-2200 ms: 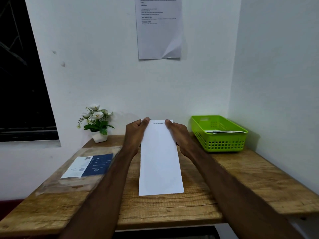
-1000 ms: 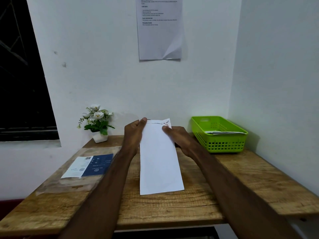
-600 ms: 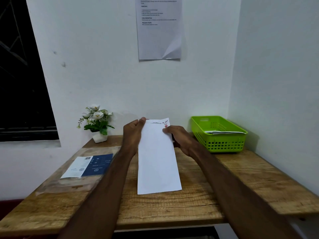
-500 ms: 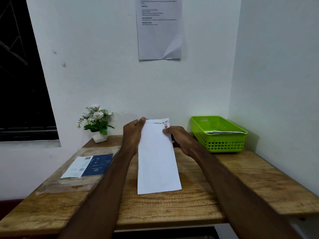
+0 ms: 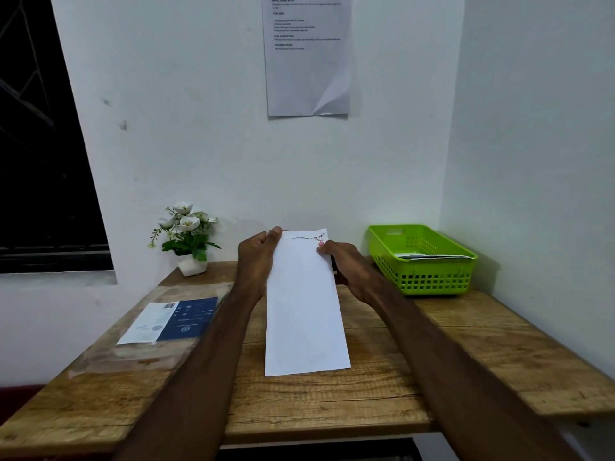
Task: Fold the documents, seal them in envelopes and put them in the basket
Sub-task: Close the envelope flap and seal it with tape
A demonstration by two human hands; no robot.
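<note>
Head view: the left hand (image 5: 258,257) and right hand (image 5: 344,264) pinch the far corners of a long white envelope (image 5: 304,311) lying on the tabletop (image 5: 466,344); sealing seems in hand; next, pressing its flap flat; the green basket (image 5: 429,277) already holds papers.

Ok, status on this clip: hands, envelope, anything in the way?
Left hand and right hand both pinching envelope at its far end. Flap end not visibly sealed. Basket right of it, papers already inside. Nothing between.
</note>
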